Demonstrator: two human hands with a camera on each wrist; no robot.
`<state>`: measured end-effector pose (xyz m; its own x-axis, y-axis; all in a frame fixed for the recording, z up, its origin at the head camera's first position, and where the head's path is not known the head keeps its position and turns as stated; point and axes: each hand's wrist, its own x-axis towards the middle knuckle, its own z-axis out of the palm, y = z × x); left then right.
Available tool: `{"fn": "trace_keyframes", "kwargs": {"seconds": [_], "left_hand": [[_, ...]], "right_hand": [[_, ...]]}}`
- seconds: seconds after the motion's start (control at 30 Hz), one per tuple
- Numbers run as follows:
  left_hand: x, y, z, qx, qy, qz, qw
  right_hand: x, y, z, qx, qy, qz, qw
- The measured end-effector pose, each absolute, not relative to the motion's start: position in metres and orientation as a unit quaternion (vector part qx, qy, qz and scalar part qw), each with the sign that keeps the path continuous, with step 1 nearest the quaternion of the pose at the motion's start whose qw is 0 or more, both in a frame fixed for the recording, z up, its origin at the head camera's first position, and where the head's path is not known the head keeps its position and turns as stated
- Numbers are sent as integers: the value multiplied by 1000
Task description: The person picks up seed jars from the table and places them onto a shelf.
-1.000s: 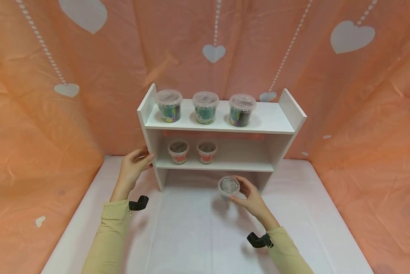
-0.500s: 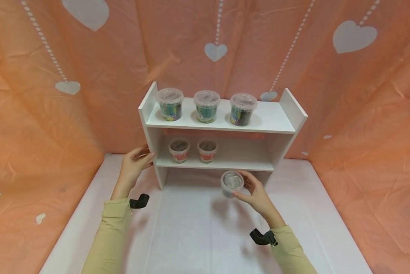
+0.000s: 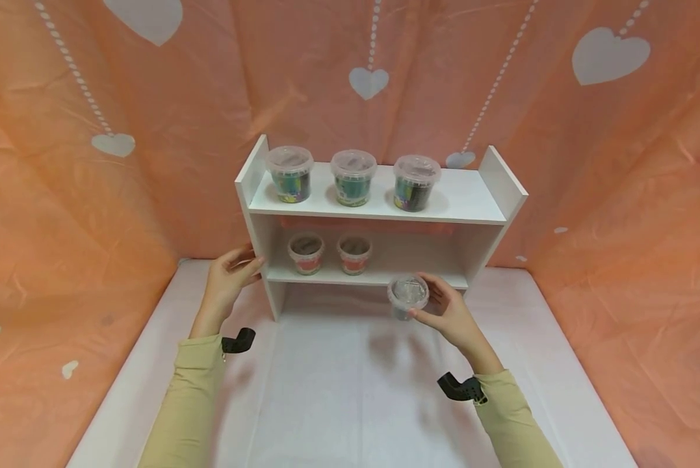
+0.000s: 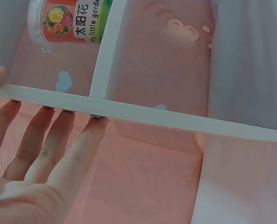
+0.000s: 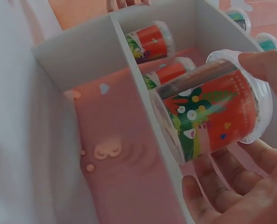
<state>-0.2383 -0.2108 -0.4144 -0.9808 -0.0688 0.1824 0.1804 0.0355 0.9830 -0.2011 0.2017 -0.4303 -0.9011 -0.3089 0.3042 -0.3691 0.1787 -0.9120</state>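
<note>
My right hand [image 3: 452,318] grips a small clear lidded plastic tub [image 3: 407,296] near its lid, in front of the shelf unit's middle board. In the right wrist view this tub [image 5: 208,109] is tilted and shows an orange-red label with flowers. My left hand [image 3: 223,286] touches the left side panel of the white shelf unit [image 3: 385,205]; in the left wrist view its fingers [image 4: 59,154] are fairly straight, tips against the panel. Two similar tubs, one on the left [image 3: 306,253] and one beside it [image 3: 354,254], stand on the middle shelf.
Three larger lidded tubs stand on the top shelf: a left one [image 3: 290,174], a middle one [image 3: 353,178] and a right one [image 3: 416,183]. A white cloth [image 3: 320,396] covers the table. Orange sheeting with white hearts [image 3: 368,83] hangs behind and at both sides.
My right hand has lifted the small tub up and to the right, from below the middle board to about its level. The left hand has stayed at the side panel.
</note>
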Motion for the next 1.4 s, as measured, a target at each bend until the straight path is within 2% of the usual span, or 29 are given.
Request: {"fn": "trace_keyframes", "kwargs": {"seconds": [0.8, 1.13, 1.4], "left_hand": [[-239, -213, -415, -44, -718, -689, 89], [-240, -213, -417, -42, -716, -691, 93], [-237, -211, -414, -45, -714, -692, 91]], "right_hand": [[-232, 198, -406, 191, -795, 574, 35], [-225, 186, -379, 171, -798, 578, 19], [-237, 190, -386, 164, -791, 589, 19]]}}
